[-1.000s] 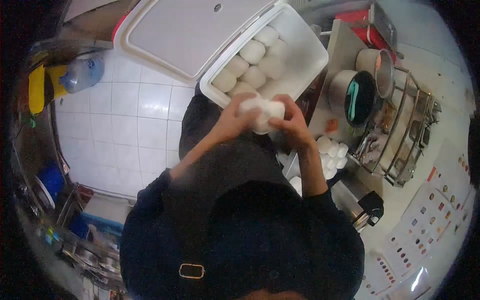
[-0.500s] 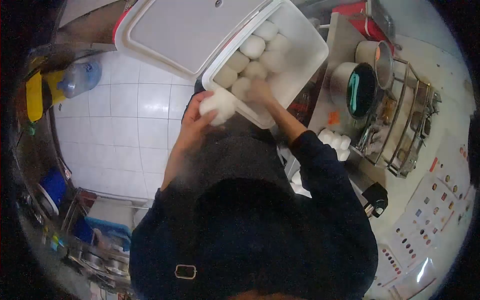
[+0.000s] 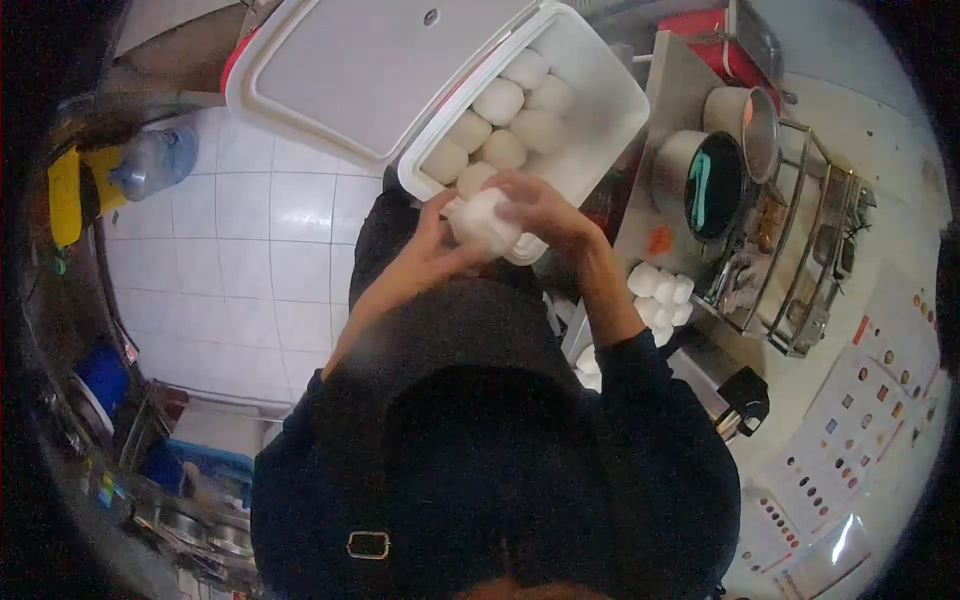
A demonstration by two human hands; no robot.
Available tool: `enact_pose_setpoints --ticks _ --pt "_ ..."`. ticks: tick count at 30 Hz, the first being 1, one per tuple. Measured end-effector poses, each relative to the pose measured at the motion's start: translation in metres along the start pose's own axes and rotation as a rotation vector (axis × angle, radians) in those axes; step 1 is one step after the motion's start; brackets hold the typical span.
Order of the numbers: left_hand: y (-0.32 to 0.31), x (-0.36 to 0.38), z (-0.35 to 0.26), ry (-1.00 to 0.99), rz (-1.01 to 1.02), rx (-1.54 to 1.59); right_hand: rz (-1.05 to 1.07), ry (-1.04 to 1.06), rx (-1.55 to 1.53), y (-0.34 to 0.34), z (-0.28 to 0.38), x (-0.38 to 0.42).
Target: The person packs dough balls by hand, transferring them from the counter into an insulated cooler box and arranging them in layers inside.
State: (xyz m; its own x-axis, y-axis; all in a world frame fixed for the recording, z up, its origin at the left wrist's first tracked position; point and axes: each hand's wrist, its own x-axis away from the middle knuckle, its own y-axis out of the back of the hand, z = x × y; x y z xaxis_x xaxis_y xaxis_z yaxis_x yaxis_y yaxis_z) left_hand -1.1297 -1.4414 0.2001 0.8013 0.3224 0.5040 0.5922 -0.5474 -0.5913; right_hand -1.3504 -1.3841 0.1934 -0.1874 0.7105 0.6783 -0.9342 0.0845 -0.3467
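Between my two hands is a fist-sized white ball [image 3: 480, 220], somewhat blurred, held just over the near rim of a cooler [image 3: 612, 135]. My left hand [image 3: 432, 248] cups it from the left and below, thumb along its near side. From the right, my right hand [image 3: 553, 215] closes its fingers over the ball's top and side. Several similar pale balls [image 3: 498, 101] lie in the cooler, grouped toward its left side. What the balls are made of I cannot tell.
The cooler's lid [image 3: 345, 70] hangs open on the left. To the right, a counter holds metal pots [image 3: 670, 170], a wire rack [image 3: 800, 240] and stacked white pieces [image 3: 662, 295]. White floor tiles [image 3: 240, 270] and a large water bottle [image 3: 160, 160] are at left.
My right hand has come out of the cooler and onto the ball. My left hand has moved right with the ball, and both hands now meet at the near rim.
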Motion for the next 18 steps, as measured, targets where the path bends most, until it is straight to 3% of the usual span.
enact_pose_setpoints --ticks 3,7,9,10,12,14,16,18 --pt "0.033 0.010 -0.010 0.192 -0.138 0.001 -0.204 0.107 -0.152 0.011 -0.012 -0.017" --pt "0.041 -0.015 0.000 -0.096 -0.797 -0.196 -0.562 0.184 -0.175 0.011 -0.031 -0.074" --pt "0.061 -0.043 0.004 -0.156 -0.578 -0.437 -0.555 0.094 0.215 -0.007 -0.044 -0.098" --pt "0.068 -0.052 0.008 -0.185 -0.463 -0.552 -0.563 0.147 0.505 -0.009 -0.048 -0.102" --pt "0.076 -0.059 0.021 -0.206 -0.503 -0.687 -0.630 0.355 1.183 -0.011 -0.052 -0.106" --pt "0.076 -0.061 0.021 -0.214 -0.533 -0.712 -0.609 0.417 1.393 -0.012 -0.050 -0.109" --pt "0.062 -0.055 0.008 -0.202 -0.536 -0.630 -0.537 0.223 1.030 -0.015 -0.046 -0.111" --pt "0.066 -0.055 0.007 -0.201 -0.478 -0.671 -0.553 0.224 1.104 -0.015 -0.060 -0.123"
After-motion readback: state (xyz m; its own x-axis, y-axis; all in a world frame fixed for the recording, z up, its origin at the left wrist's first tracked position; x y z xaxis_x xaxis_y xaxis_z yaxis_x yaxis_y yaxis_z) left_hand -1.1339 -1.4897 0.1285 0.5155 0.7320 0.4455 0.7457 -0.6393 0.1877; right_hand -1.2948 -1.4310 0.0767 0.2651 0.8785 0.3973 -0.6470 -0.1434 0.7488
